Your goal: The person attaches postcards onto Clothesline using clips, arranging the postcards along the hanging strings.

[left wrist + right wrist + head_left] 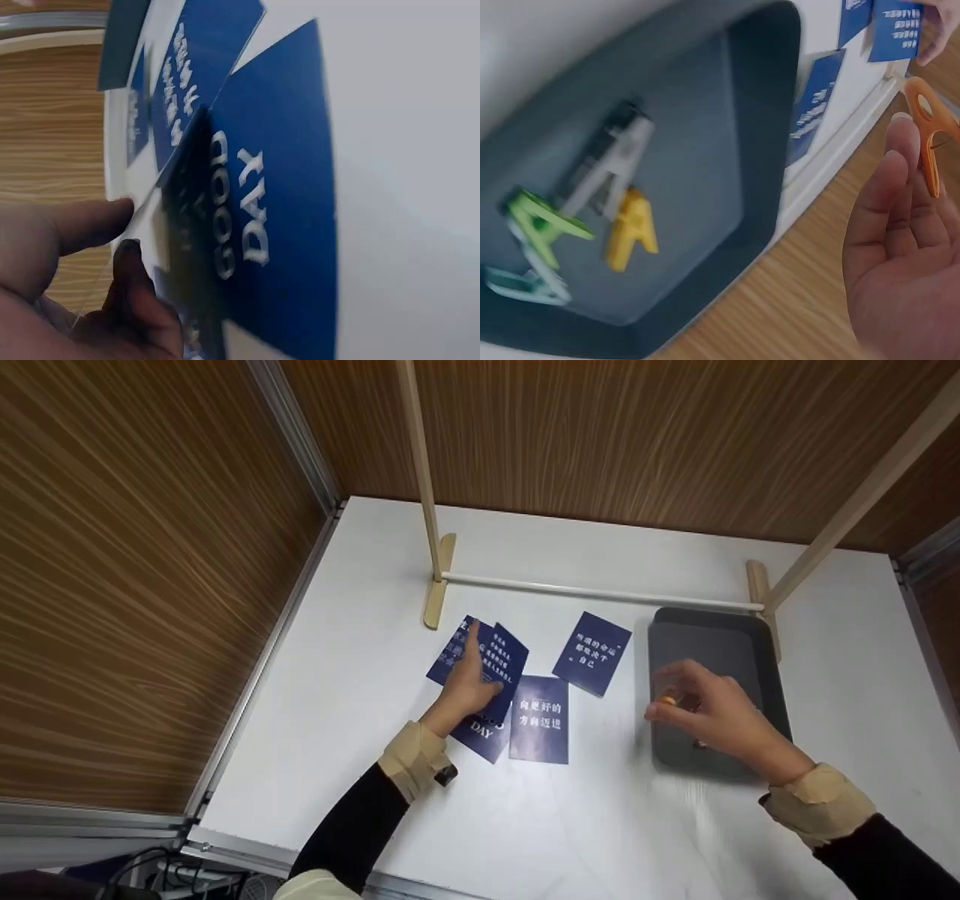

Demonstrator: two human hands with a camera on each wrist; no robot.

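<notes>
Several dark blue cards with white print lie fanned on the white table (pixel 615 825). My left hand (pixel 474 671) lies over the leftmost cards and pinches the edge of one blue card (pixel 187 225) between thumb (pixel 90 225) and a finger; beside it is a card reading GOOD DAY (pixel 255 217). My right hand (pixel 675 697) hovers over the grey tray (pixel 769 660) and pinches an orange clip (pixel 930 135) in its fingertips. In the tray lie a green clip (pixel 540 221), a yellow clip (pixel 634 229) and a grey clip (pixel 607 161).
A wooden rack (pixel 439 585) with a white rod (pixel 600 594) stands behind the cards and tray. Two more blue cards (pixel 592 652) (pixel 538 727) lie flat between my hands. Wood-panel walls close off the left and back sides.
</notes>
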